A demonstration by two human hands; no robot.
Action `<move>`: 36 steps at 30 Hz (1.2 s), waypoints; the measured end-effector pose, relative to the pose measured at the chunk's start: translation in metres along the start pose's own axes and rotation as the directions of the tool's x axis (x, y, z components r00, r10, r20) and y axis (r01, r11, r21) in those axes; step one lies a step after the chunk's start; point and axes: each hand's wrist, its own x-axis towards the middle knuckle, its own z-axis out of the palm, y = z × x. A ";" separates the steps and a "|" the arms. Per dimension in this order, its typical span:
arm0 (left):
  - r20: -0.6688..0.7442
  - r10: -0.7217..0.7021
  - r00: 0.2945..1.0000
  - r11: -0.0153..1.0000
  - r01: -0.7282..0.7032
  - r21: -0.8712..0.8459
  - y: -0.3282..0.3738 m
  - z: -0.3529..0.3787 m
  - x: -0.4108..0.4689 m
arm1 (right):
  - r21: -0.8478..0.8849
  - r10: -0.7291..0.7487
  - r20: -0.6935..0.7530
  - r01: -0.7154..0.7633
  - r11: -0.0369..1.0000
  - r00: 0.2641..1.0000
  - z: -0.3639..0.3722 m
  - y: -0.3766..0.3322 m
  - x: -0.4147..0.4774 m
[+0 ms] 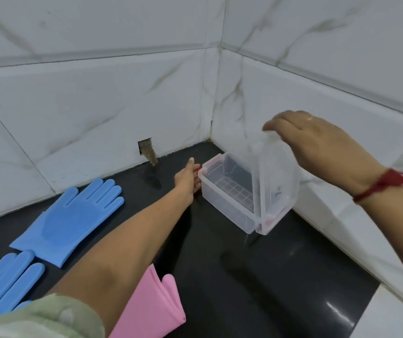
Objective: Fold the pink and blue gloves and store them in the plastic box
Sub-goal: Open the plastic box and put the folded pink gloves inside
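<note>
Gloves lie unfolded on the desk (256, 276) near-left: the pink glove (154, 303) under my forearm, two blue gloves (73, 220) farther left, fingers pointing far. My left hand (187, 179), nearer them, steadies the plastic box (225, 198); whether that grip is closed, I can't tell. My right hand (317, 140) pinches the lid (276, 181) upright.

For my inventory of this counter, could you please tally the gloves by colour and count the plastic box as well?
Blue gloves: 2, one lying flat near the wall, one at the left edge
Pink gloves: 1 in view, partly hidden by the forearm
Plastic box: 1, empty, its lid raised by the right hand
Total: 4
</note>
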 end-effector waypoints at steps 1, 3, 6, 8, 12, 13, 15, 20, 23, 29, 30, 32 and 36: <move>0.004 0.012 1.000 1.000 -0.012 0.008 0.001 -0.003 -0.001 | -0.022 0.039 -0.016 -0.040 0.999 0.999 -0.008 0.000 -0.015; -0.003 0.043 0.999 0.997 -0.043 0.061 0.001 -0.008 -0.004 | -0.047 0.105 -0.039 -0.107 0.993 0.994 -0.019 -0.003 -0.049; -0.014 0.163 0.986 0.956 -0.155 0.250 -0.004 -0.017 -0.013 | -0.052 0.178 -0.073 -0.182 0.982 0.981 -0.027 -0.010 -0.102; 0.035 0.300 0.953 0.850 -0.284 0.444 -0.010 -0.027 -0.021 | -0.032 0.239 -0.075 -0.242 0.970 0.968 -0.031 -0.015 -0.133; 0.236 0.477 0.847 0.573 -0.503 0.647 -0.019 -0.052 -0.047 | 0.028 0.327 0.025 -0.328 0.944 0.945 -0.030 -0.031 -0.189; 0.295 0.507 0.810 0.490 -0.552 0.675 -0.019 -0.057 -0.054 | 0.039 0.347 0.053 -0.350 0.936 0.936 -0.027 -0.037 -0.202; 0.410 0.536 0.737 0.337 -0.633 0.697 -0.017 -0.067 -0.072 | 0.063 0.387 0.098 -0.394 0.917 0.917 -0.020 -0.046 -0.225; 0.558 0.497 0.665 0.168 -0.705 0.689 -0.017 -0.101 -0.118 | 0.106 0.426 0.203 -0.453 0.885 0.881 0.000 -0.054 -0.263; 0.635 0.433 0.640 0.023 -0.712 0.702 -0.023 -0.128 -0.144 | 0.080 0.438 0.266 -0.472 0.878 0.859 0.011 -0.059 -0.281; 0.716 0.337 0.611 -0.211 -0.692 0.690 -0.046 -0.182 -0.203 | 0.067 0.422 0.320 -0.465 0.883 0.848 0.035 -0.066 -0.301; 0.718 0.337 0.609 -0.239 -0.682 0.691 -0.052 -0.190 -0.214 | 0.060 0.421 0.332 -0.464 0.884 0.844 0.036 -0.067 -0.301; 0.716 0.338 0.611 -0.288 -0.657 0.697 -0.065 -0.205 -0.231 | 0.039 0.420 0.356 -0.462 0.886 0.835 0.035 -0.068 -0.298; 0.686 0.324 0.651 -0.358 -0.587 0.726 -0.083 -0.227 -0.246 | 0.039 0.448 0.366 -0.495 0.868 0.816 0.025 -0.070 -0.281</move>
